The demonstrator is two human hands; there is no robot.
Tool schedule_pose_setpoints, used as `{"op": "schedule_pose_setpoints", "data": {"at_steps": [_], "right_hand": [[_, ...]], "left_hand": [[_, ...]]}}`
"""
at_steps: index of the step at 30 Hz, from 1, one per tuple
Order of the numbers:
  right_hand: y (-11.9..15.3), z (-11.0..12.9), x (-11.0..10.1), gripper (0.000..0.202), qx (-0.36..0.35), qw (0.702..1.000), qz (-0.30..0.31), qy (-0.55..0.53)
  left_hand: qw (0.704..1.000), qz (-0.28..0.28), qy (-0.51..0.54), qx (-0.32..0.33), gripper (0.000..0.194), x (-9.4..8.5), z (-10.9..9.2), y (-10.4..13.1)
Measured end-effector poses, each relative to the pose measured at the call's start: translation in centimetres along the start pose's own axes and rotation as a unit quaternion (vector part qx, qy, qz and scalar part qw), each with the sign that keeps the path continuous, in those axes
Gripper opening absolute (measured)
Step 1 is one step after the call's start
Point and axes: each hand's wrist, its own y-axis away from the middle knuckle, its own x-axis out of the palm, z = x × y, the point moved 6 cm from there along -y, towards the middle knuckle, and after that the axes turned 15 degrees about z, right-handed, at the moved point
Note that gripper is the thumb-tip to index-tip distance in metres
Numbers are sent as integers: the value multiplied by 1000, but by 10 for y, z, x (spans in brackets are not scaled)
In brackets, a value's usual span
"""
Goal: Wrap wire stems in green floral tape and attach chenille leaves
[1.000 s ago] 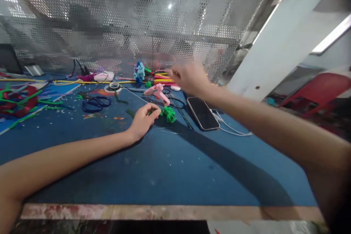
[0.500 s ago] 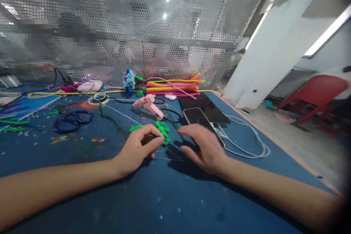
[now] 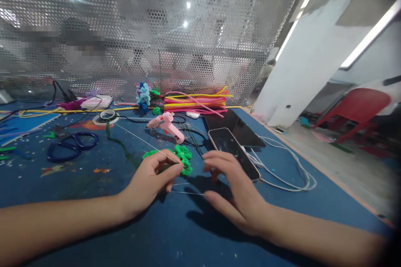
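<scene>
My left hand (image 3: 156, 179) is closed in a pinch around the thin pale thread (image 3: 140, 137), which runs up to the rolls of tape (image 3: 106, 117). Beyond and beside its fingertips are green fuzzy pieces (image 3: 184, 154); the fingers partly hide them. To the right, my right hand (image 3: 232, 192) hovers over the blue table with thumb and fingers apart, holding nothing visible. Two pale thread lengths lie between the hands. Just behind, the pink glue gun (image 3: 171, 127) rests on its side, and a phone (image 3: 233, 150) lies beyond my right hand.
Blue-handled scissors (image 3: 73, 146) lie at left. A dark tablet (image 3: 234, 127) and white cable (image 3: 293, 158) are at right. Pink and yellow fuzzy stems (image 3: 197, 102) and blue flowers (image 3: 143, 96) stand near the perforated metal screen (image 3: 188, 41).
My right hand has moved slightly nearer, its fingers spread wider. My left hand has shifted a little left and down in view, still pinching. The whole view has shifted slightly.
</scene>
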Motion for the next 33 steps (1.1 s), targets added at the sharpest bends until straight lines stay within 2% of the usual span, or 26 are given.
{"op": "schedule_pose_setpoints", "data": {"at_steps": [1,2,4,7,9,11,15,19,22,26,28,31,33], "right_hand": [[-12,-6,9,23,49,996,16,-78],[-23,-9,21,24,76,984,55,-149],[-38,-9,39,43,85,952,106,-273],[-43,-11,49,45,81,916,132,-370],[-42,-14,46,43,83,914,125,-376],[-42,-16,40,39,82,928,96,-350],[-40,-20,27,17,94,951,-8,-293],[-35,-26,26,7,136,940,-63,-307],[-35,-31,33,14,178,921,-20,-345],[-40,-28,39,32,157,901,72,-398],[-41,-27,38,37,144,904,78,-394],[-39,-28,36,33,149,915,56,-370],[-38,-29,38,31,156,905,55,-393]], "left_hand": [[1000,-9,-2,4,17,-1,-1,2],[1000,-16,-4,7,17,-3,-2,4],[1000,-16,-10,12,17,-4,-4,8],[1000,10,-8,2,19,-1,-3,9],[1000,24,-5,-11,20,0,-1,8],[999,19,-13,-23,20,-2,1,6],[998,-16,-33,-44,20,-8,5,4],[996,-20,-44,-69,22,-10,9,2],[996,-42,-65,-52,20,-12,6,1],[993,-61,-94,-38,19,-12,0,3],[992,-63,-105,-32,16,-10,-3,4],[992,-64,-108,-31,14,-9,-5,5],[992,-63,-104,-30,15,-8,-5,4]]}}
